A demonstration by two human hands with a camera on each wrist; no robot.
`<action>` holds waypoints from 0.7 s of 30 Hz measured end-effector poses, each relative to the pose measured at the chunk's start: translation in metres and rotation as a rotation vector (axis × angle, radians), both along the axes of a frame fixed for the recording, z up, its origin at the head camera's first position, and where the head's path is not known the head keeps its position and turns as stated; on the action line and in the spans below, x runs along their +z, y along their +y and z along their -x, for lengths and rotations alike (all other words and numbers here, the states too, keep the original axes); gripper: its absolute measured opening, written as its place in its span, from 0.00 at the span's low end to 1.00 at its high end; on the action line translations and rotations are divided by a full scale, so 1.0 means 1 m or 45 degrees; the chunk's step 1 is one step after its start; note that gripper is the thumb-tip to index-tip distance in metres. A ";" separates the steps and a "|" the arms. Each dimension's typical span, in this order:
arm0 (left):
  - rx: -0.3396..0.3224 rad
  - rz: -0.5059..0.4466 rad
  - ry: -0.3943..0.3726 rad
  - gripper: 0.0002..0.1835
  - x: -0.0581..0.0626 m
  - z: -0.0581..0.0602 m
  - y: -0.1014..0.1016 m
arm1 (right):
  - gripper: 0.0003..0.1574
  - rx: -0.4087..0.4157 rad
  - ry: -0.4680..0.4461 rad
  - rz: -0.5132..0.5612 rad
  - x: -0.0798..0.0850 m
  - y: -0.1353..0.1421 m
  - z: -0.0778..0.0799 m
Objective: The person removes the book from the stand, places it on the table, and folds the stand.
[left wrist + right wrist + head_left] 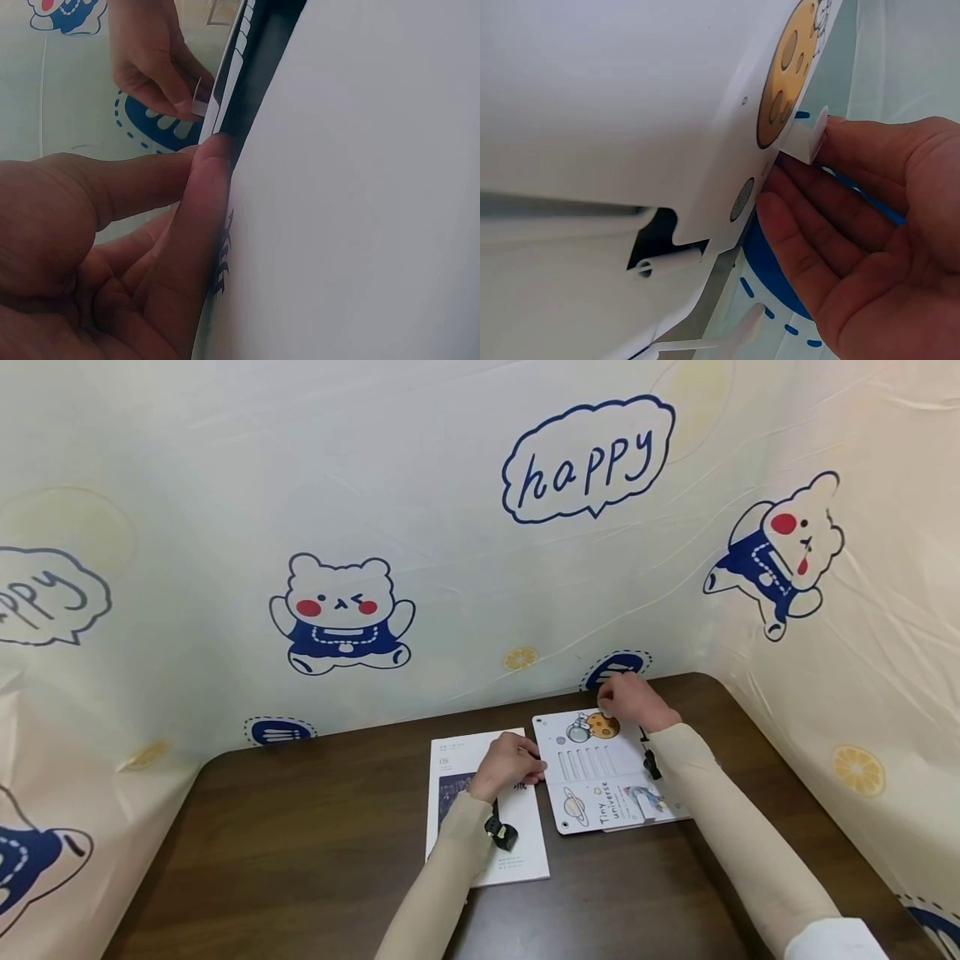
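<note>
A white folding book stand [588, 762] with a planet print and "Tiny universe" lettering lies on the table at the right. My left hand [510, 764] pinches its left edge; thumb and forefinger [206, 187] meet there in the left wrist view. At the far edge, beside the orange planet [786, 82], my right hand [636, 702] holds a small upturned white tab [808, 141] by the thumb. Its other fingers [795, 232] reach behind the stand's edge. Under the left hand and wrist lies a white book [517, 843] with a dark blue cover picture, partly hidden.
The brown wooden table [315, 835] extends to the left and front. A printed curtain [450, 593] with bears and "happy" bubbles hangs close behind the table's far edge and along both sides. A hinge rod [671, 262] shows in a cutout of the stand.
</note>
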State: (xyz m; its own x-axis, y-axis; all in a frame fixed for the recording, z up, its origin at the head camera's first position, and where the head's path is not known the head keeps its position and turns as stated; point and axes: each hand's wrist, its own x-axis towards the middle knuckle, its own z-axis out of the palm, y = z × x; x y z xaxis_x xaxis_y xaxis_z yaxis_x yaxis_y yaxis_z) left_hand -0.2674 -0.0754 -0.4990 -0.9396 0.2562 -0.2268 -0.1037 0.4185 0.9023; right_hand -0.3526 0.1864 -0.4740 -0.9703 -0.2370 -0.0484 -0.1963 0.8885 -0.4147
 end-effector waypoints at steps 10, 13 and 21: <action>0.006 0.015 -0.012 0.12 0.000 0.000 0.001 | 0.15 -0.017 -0.005 0.028 0.000 0.000 -0.004; 0.012 0.017 -0.020 0.11 0.000 0.000 0.001 | 0.15 -0.032 -0.030 0.052 0.001 -0.001 -0.007; 0.021 0.016 -0.013 0.10 -0.001 0.001 0.001 | 0.18 -0.047 -0.053 0.065 0.001 -0.002 -0.010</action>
State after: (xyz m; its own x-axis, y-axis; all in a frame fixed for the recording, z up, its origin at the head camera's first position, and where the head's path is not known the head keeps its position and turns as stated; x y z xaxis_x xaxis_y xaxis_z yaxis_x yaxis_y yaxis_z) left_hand -0.2684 -0.0744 -0.5000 -0.9414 0.2376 -0.2395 -0.1198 0.4281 0.8958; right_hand -0.3429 0.1842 -0.4731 -0.9758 -0.2042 -0.0777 -0.1454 0.8725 -0.4665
